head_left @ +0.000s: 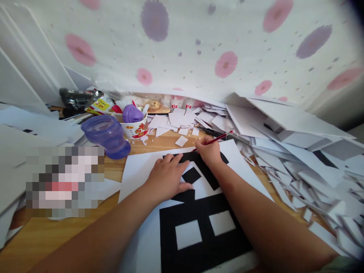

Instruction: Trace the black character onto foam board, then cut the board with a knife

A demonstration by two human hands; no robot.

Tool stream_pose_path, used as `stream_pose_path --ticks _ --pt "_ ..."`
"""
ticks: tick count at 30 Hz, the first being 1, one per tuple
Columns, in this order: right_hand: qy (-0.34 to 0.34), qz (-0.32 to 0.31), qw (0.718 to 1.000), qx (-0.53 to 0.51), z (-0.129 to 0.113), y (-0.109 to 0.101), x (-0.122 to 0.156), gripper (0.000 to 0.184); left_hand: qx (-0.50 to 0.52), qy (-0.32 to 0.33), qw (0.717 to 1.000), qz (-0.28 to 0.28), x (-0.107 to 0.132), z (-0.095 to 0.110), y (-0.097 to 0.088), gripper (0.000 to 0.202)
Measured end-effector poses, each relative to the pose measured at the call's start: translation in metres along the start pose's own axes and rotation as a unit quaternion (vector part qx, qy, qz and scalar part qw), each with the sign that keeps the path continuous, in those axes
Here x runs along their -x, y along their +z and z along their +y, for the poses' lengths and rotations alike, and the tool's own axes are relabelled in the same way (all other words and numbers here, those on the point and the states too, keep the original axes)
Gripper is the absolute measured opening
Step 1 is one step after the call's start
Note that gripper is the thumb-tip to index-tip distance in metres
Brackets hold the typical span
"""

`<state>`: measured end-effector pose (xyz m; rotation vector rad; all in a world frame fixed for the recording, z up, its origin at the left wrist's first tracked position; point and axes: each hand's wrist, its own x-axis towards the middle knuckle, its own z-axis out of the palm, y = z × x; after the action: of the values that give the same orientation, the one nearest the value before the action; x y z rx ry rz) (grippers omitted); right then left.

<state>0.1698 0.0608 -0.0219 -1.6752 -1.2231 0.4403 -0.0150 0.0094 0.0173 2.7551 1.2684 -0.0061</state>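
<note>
One pencil [218,138], one printed sheet [136,167], one purple cup [105,134]

White sheet [142,163] under both hands carries a black block figure [199,212]; the right hand [209,151] grips a red tool [217,139]; purple cup [106,134] beyond the left hand [167,178].

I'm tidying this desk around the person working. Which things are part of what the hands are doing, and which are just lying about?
In use: left hand, flat on the white sheet; black shape on it; right hand gripping a thin red tool at the shape's top edge.
Lying about: tipped purple cup, printed bowl, black pen, heaps of white paper offcuts.
</note>
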Motion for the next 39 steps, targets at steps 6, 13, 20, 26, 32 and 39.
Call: stream_pose_path --ticks 6,13,20,26,32,39 --pt "0.01 0.02 1.0 0.001 0.0 -0.002 -0.001 0.021 -0.011 -0.018 1.0 -0.013 0.001 0.002 0.001 0.069" --pt "0.021 0.032 0.999 -0.005 0.003 -0.005 -0.002 0.019 -0.017 -0.03 0.999 -0.021 0.0 0.002 -0.002 0.07" --pt "0.031 0.04 0.999 -0.005 0.004 -0.01 -0.003 0.018 -0.014 -0.025 0.999 -0.018 0.001 0.001 0.0 0.069" --pt "0.038 0.055 0.998 -0.009 0.013 -0.011 -0.008 0.017 -0.018 -0.023 1.0 -0.008 0.001 0.0 0.002 0.069" --pt "0.041 0.062 0.997 -0.016 0.02 -0.013 -0.012 0.017 -0.038 -0.022 0.999 -0.024 0.002 0.006 -0.001 0.065" --pt "0.061 0.038 0.996 -0.05 0.007 -0.011 -0.007 0.017 -0.083 -0.005 0.996 -0.028 0.007 0.021 0.002 0.062"
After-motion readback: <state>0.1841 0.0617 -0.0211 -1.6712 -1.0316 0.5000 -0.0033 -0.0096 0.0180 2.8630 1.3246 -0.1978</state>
